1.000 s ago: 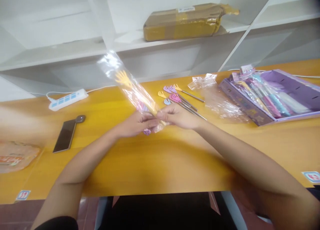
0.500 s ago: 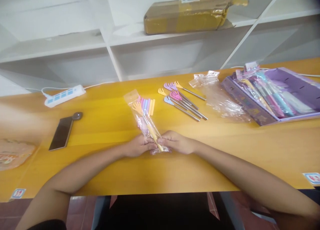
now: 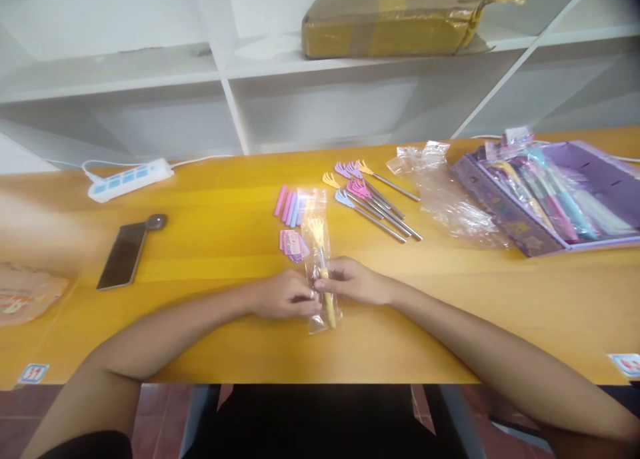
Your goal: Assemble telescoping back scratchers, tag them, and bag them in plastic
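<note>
A yellow back scratcher lies inside a clear plastic bag, its claw end pointing away from me. My right hand pinches the bagged scratcher at its middle, thumb on top. Closed at the bag's lower left edge is my left hand, fingers curled against the plastic. Just beyond sit a small stack of printed purple cards and several coloured handle tubes, partly behind the bag. Farther right lie several back scratchers with metal rods and pink, purple, blue and yellow claws.
Empty clear bags lie beside a purple box holding packaged scratchers. On the left are a phone, a small dark rounded object and a power strip. A taped carton rests on the shelf behind.
The bagged scratcher has turned more upright in view and come slightly nearer my body. The cards and tubes show more. My left hand's thumb has shifted off the scratcher handle to the bag's edge.
</note>
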The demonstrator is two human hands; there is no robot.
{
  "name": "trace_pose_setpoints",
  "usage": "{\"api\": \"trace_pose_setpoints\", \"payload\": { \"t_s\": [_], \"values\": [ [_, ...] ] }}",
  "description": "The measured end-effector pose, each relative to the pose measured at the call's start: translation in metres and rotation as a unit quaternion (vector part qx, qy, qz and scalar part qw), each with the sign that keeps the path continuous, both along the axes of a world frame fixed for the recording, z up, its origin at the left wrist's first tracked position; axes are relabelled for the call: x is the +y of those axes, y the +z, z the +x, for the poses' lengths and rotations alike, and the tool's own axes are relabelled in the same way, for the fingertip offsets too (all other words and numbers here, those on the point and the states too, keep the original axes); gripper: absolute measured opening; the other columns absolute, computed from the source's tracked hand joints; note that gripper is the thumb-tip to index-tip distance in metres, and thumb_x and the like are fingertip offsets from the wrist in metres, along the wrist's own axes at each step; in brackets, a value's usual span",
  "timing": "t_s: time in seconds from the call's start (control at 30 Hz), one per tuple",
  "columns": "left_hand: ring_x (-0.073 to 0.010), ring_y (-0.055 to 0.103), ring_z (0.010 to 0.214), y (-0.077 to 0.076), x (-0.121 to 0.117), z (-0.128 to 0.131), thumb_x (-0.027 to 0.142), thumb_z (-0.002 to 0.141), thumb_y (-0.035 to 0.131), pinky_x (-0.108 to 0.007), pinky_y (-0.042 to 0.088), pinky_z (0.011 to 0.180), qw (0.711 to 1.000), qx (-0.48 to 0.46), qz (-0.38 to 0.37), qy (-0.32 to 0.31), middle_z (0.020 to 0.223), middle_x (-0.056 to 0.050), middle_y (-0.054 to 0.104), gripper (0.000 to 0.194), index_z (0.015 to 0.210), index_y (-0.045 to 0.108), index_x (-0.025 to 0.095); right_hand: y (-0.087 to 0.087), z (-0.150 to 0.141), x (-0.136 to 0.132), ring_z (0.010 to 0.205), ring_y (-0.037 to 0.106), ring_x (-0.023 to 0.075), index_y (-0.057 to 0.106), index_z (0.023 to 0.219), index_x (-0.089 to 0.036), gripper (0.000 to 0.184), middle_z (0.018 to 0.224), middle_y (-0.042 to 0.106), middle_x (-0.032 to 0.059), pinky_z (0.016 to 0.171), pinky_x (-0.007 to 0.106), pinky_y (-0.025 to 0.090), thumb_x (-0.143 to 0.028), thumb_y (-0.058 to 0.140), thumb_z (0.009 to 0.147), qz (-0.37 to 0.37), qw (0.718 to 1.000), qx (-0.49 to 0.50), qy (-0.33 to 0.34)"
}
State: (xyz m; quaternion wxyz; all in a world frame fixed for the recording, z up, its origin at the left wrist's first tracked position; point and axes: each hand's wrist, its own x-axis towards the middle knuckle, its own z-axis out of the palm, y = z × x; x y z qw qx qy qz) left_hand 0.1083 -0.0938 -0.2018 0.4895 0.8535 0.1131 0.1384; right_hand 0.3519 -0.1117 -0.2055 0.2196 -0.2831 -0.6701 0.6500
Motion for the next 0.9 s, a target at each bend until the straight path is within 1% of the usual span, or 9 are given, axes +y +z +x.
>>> {"api": "trace_pose_setpoints", "payload": {
  "t_s": [0.07,0.17,0.33,0.47,0.57,0.63,0.7,0.8,0.9],
  "values": [
    [-0.0148,0.058,0.066,-0.005,0.004,-0.005,0.051,0.112,0.051,-0.029,0.046,0.067,0.989,-0.075,-0.044,0.116,0.073,-0.003,0.064,0.049,0.076,0.062,0.019,0.001,0.001,-0.002,0.063,0.048,0.0091,0.068,0.102,-0.013,0.056,0.071,0.054,-0.0036,0.06,0.022,0.039,-0.069,0.068,0.101,-0.02,1.0,-0.011,0.018],
    [-0.0134,0.06,0.068,-0.01,0.017,-0.008,0.058,0.109,0.057,-0.028,0.049,0.066,0.921,-0.235,-0.128,0.284,0.083,0.0,0.062,0.041,0.091,0.052,0.021,0.006,0.001,-0.007,0.067,0.051,0.0092,0.069,0.093,-0.013,0.053,0.075,0.057,-0.0017,0.064,0.022,0.04,-0.065,0.072,0.1,0.016,0.997,-0.042,0.065],
    [-0.0086,0.063,0.07,-0.014,0.034,-0.001,0.055,0.094,0.084,-0.022,0.051,0.064,0.84,-0.299,-0.206,0.403,0.098,0.005,0.064,0.058,0.108,0.035,0.029,0.01,-0.004,-0.015,0.064,0.045,0.0075,0.068,0.088,-0.014,0.051,0.073,0.056,-0.0033,0.062,0.022,0.036,-0.063,0.074,0.099,0.106,0.985,-0.123,0.063],
    [-0.009,0.065,0.07,-0.014,0.03,0.003,0.049,0.098,0.081,-0.021,0.053,0.067,0.852,-0.296,-0.192,0.388,0.09,0.007,0.066,0.055,0.109,0.031,0.03,0.002,-0.002,-0.012,0.062,0.049,0.0085,0.064,0.082,-0.014,0.059,0.069,0.056,-0.0025,0.062,0.023,0.038,-0.069,0.064,0.104,0.122,0.987,-0.083,0.057],
    [-0.0078,0.061,0.062,-0.014,0.021,0.004,0.042,0.105,0.073,-0.019,0.051,0.062,0.874,-0.304,-0.157,0.345,0.082,0.009,0.064,0.042,0.112,0.033,0.03,-0.01,0.002,-0.002,0.058,0.052,0.0102,0.062,0.08,-0.016,0.066,0.064,0.056,-0.0005,0.066,0.026,0.043,-0.063,0.035,0.117,0.155,0.985,-0.036,-0.06],
    [-0.0076,0.06,0.058,-0.015,0.013,0.005,0.037,0.109,0.066,-0.019,0.049,0.058,0.897,-0.291,-0.144,0.3,0.08,0.009,0.063,0.031,0.115,0.037,0.03,-0.017,0.002,0.009,0.066,0.058,0.0135,0.066,0.09,-0.016,0.058,0.073,0.062,0.003,0.072,0.028,0.048,-0.057,0.035,0.118,0.239,0.953,-0.047,-0.179],
    [-0.0082,0.06,0.059,-0.017,0.007,0.006,0.033,0.109,0.063,-0.02,0.05,0.058,0.933,-0.241,-0.126,0.236,0.082,0.006,0.063,0.019,0.115,0.045,0.027,-0.021,-0.002,0.021,0.091,0.067,0.0202,0.071,0.107,-0.017,0.043,0.098,0.072,0.0106,0.086,0.034,0.053,-0.054,0.049,0.114,0.352,0.906,-0.081,-0.221],
    [-0.011,0.063,0.067,-0.018,0.0,0.007,0.031,0.106,0.065,-0.025,0.052,0.066,0.979,-0.131,-0.066,0.141,0.086,0.0,0.068,0.011,0.112,0.063,0.022,-0.023,-0.007,0.033,0.141,0.056,0.0327,0.062,0.149,-0.021,0.056,0.151,0.062,0.0187,0.116,0.052,0.046,-0.055,0.064,0.105,0.459,0.864,-0.151,-0.141],
    [-0.0138,0.065,0.075,-0.015,-0.002,0.006,0.035,0.102,0.07,-0.027,0.053,0.072,0.99,-0.074,-0.022,0.12,0.093,-0.004,0.073,0.02,0.117,0.071,0.021,-0.025,-0.008,0.035,0.162,0.034,0.0373,0.052,0.163,-0.022,0.076,0.172,0.044,0.0177,0.128,0.06,0.034,-0.058,0.074,0.099,0.481,0.85,-0.205,-0.07]
  ]
}}
